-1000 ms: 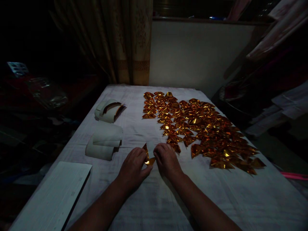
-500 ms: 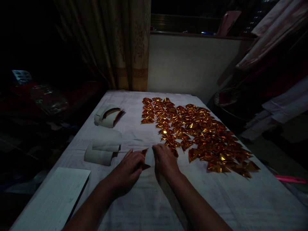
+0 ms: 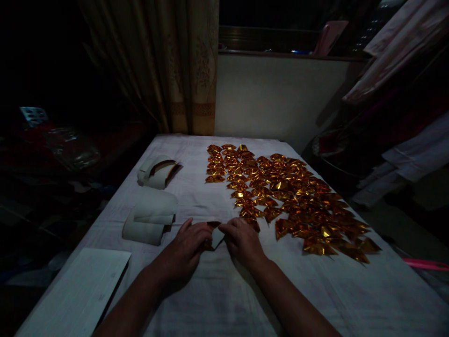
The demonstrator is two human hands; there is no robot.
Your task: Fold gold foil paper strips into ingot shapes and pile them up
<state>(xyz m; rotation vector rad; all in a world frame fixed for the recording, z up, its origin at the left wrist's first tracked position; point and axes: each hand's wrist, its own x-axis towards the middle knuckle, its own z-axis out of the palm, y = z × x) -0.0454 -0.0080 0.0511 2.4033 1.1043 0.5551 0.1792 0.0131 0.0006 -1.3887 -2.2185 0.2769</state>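
My left hand (image 3: 192, 244) and my right hand (image 3: 243, 238) meet near the middle of the table, gripping one sheet of gold foil paper (image 3: 217, 237) from either side. Its pale backing faces me, while gold edges show at the top and beside my left fingers. The fingers of both hands are closed on the sheet, and they hide much of it. Just beyond my right hand, many folded gold foil pieces (image 3: 280, 185) lie in rows and a dense heap. Left of my hands rest curled pale sheets (image 3: 156, 206).
More curled sheets (image 3: 159, 173) lie farther back at left. A flat white board or box (image 3: 77, 290) sits at the near left on the cloth-covered table (image 3: 196, 309). A curtain (image 3: 191, 70) and wall (image 3: 273, 93) stand behind. Clothes (image 3: 414, 154) hang at right.
My right fingers have shifted slightly nearer, and the sheet's right side is now bent inward with its gold top edge folded over. My left hand keeps its hold.
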